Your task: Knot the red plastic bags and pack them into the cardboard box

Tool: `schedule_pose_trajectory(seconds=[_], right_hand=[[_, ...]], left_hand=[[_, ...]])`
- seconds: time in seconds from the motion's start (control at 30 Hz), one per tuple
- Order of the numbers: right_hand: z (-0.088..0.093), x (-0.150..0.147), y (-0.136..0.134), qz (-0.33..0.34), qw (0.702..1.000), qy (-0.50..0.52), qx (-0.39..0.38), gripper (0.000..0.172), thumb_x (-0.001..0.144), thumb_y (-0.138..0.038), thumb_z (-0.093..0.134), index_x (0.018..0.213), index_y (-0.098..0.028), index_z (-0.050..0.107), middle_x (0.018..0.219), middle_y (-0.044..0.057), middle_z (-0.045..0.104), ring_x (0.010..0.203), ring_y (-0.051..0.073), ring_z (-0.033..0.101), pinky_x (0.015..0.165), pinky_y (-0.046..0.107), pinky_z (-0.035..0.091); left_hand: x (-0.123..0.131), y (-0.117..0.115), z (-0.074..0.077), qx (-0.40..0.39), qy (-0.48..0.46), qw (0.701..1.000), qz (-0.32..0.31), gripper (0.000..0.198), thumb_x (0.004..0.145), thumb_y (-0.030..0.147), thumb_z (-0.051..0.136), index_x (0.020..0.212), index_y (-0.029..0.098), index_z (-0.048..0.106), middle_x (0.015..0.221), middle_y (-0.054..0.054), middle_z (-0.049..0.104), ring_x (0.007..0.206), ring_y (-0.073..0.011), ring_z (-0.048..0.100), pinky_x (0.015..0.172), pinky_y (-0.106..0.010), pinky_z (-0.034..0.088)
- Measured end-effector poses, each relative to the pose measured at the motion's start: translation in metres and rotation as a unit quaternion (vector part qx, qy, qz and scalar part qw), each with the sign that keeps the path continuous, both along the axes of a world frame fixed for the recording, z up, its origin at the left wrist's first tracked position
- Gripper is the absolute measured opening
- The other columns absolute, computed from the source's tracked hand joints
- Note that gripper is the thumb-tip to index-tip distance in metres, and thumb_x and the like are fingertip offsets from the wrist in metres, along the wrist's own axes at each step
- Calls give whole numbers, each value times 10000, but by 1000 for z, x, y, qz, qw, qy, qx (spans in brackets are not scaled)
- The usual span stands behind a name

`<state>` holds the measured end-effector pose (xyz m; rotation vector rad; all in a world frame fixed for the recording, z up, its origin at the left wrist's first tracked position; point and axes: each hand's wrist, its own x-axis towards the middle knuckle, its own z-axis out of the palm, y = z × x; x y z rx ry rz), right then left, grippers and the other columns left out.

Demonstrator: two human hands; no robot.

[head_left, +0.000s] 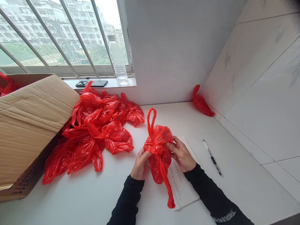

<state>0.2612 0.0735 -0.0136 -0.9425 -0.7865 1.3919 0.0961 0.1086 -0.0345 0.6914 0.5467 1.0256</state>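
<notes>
Two hands hold one knotted red plastic bag [157, 144] up over the middle of the white table [89, 201], toward its near edge. The left hand [140, 164] is closed on the bag's left side, thumb in front and the other fingers mostly hidden behind it. The right hand [183, 155] pinches the bag's right side between thumb and fingers. One looped handle stands up from the knot toward the table's back edge, and a long twisted strip trails down toward the near edge; whether the underside touches anything cannot be told.

Partly behind the bag and right hand lies white paper [190, 191] with columns of handwriting too small to read. Just beside it, toward the table's right edge, a pen [212, 158] lies slantwise. In the back right corner, by the tiled wall [257, 93], sits a single red bag [202, 105], well apart from the others.

A heap of tied red bags [93, 134] spreads from the back edge toward the left, against a cardboard box [35, 122] with more red plastic [9, 86] inside. Beyond the back edge, the windowsill [130, 82] carries a clear bottle [118, 61] and a dark phone [100, 83].
</notes>
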Motion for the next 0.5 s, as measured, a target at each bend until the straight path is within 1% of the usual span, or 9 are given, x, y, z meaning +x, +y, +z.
schedule_pose_trajectory(seconds=[0.13,0.23,0.3,0.37,0.43,0.5], right_hand=[[1,-2,0,5,1000,-19,-4,311,858,-418,703,1102,-261,594,1001,31,699,858,192,658,659,271,520],[1,-4,0,4,1000,-25,10,302,871,-430,681,1105,-252,610,1031,38,695,875,190,653,709,283,522],[0,-4,0,-9,999,-34,28,284,867,-409,690,1084,-239,620,1053,40,689,893,185,645,755,286,519],[-1,-3,0,-18,998,-43,32,275,861,-388,698,1075,-235,618,1069,39,683,913,188,640,766,286,519],[-2,-3,-1,-20,998,-46,24,279,857,-379,699,1083,-241,609,1088,38,677,931,200,639,754,293,526],[-2,-3,-1,-22,999,-45,21,285,855,-376,698,1091,-246,605,1111,39,671,950,209,637,755,303,531]], left_hand=[[2,2,-6,-14,8,999,29,334,698,315,792,974,166,674,901,-62,720,934,-262,675,805,-322,523],[2,1,-6,-15,2,1000,26,247,699,262,774,903,164,674,861,-52,716,928,-254,677,757,-292,521],[2,-1,-3,-16,-23,1000,13,216,722,255,742,903,158,676,917,-64,719,952,-253,672,771,-291,522],[2,-3,0,-17,-33,999,9,252,761,265,720,983,154,679,1007,-79,716,974,-248,668,818,-308,523],[3,-2,1,-13,-19,1000,19,289,783,280,725,1037,152,674,1059,-90,711,973,-242,670,845,-321,523],[5,0,-2,-7,-3,1000,28,308,779,285,746,1046,152,671,1066,-91,711,961,-238,675,845,-325,526]])
